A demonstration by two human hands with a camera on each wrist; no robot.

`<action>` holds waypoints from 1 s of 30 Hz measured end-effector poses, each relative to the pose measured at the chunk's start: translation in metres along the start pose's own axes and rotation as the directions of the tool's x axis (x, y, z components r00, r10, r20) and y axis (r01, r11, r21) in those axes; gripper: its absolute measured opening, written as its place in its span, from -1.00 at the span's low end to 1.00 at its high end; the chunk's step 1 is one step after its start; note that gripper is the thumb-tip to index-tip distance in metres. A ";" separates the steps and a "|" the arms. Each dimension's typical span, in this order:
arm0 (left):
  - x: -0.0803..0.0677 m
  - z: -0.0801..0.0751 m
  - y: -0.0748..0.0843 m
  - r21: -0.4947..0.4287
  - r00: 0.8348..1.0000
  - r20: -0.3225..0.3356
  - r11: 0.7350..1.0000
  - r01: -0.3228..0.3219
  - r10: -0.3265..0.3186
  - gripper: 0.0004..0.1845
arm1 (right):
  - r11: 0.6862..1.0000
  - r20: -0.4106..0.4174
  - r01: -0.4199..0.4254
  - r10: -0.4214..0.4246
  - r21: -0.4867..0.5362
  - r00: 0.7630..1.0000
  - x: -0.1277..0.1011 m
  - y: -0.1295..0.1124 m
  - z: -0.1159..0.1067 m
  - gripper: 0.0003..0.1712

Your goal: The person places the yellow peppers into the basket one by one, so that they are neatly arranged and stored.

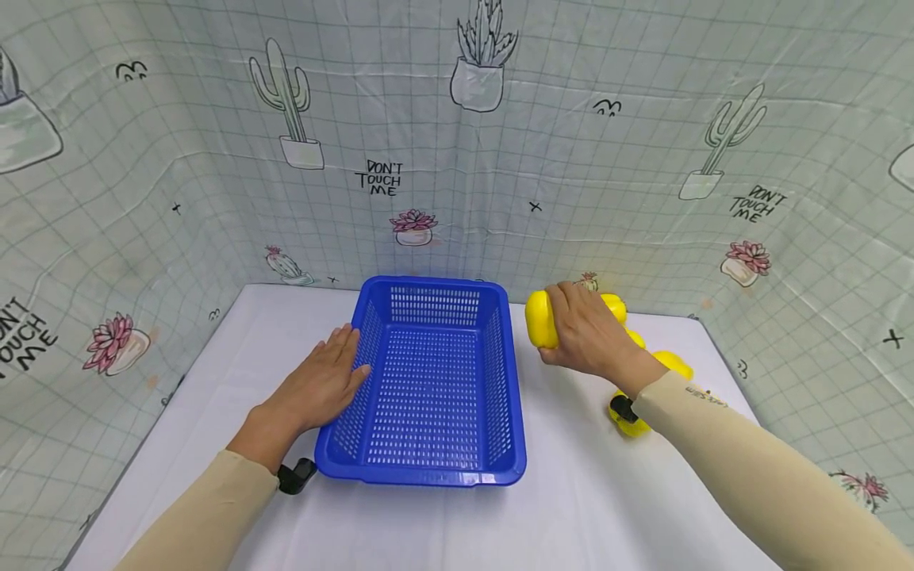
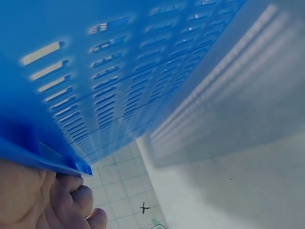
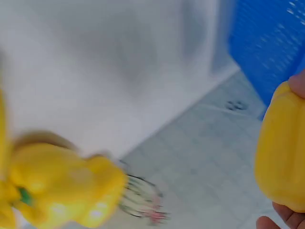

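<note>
A blue perforated plastic basket [image 1: 428,381] stands empty in the middle of the white table. My left hand [image 1: 321,385] lies flat against its left wall with straight fingers; the left wrist view shows the fingers [image 2: 71,200] under the basket's rim [image 2: 43,160]. My right hand [image 1: 589,329] grips a yellow bell pepper [image 1: 540,317] just right of the basket, lifted a little off the table. In the right wrist view that pepper [image 3: 281,162] fills the right edge.
More yellow peppers [image 1: 643,373] lie on the table at the right, partly hidden by my right forearm; one [image 3: 62,186] shows in the right wrist view. A cactus-print cloth [image 1: 457,143] walls in the table on three sides.
</note>
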State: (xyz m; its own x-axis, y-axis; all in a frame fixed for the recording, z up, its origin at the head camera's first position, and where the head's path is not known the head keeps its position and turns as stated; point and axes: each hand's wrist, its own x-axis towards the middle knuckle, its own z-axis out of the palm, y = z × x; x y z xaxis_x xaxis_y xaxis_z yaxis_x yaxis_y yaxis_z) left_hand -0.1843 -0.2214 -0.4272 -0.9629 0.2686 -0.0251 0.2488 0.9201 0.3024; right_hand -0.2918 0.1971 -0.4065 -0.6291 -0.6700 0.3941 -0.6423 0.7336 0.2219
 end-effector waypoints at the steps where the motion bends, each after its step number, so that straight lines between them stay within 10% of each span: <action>1: 0.000 0.000 0.000 0.000 1.000 -0.001 1.000 0.000 0.000 -0.26 | 1.000 -0.006 0.003 -0.003 0.000 1.000 0.007 -0.002 -0.004 -0.02; 17: -0.003 0.001 -0.007 -0.002 1.000 0.000 1.000 0.007 -0.007 -0.26 | 1.000 0.148 -0.001 -0.003 0.027 0.989 0.148 -0.090 -0.011 -0.02; 30: -0.005 0.005 0.007 0.002 0.999 0.004 0.999 -0.036 0.036 -0.27 | 0.983 0.405 -0.141 0.081 0.120 0.911 0.151 -0.135 0.049 0.03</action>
State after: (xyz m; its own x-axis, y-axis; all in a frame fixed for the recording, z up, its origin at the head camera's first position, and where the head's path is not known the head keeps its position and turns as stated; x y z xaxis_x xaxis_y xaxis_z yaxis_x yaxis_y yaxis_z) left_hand -0.1775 -0.2152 -0.4298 -0.9530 0.3026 -0.0175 0.2835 0.9103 0.3016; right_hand -0.3212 -0.0084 -0.4207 -0.8024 -0.5965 0.0162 -0.5950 0.8018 0.0549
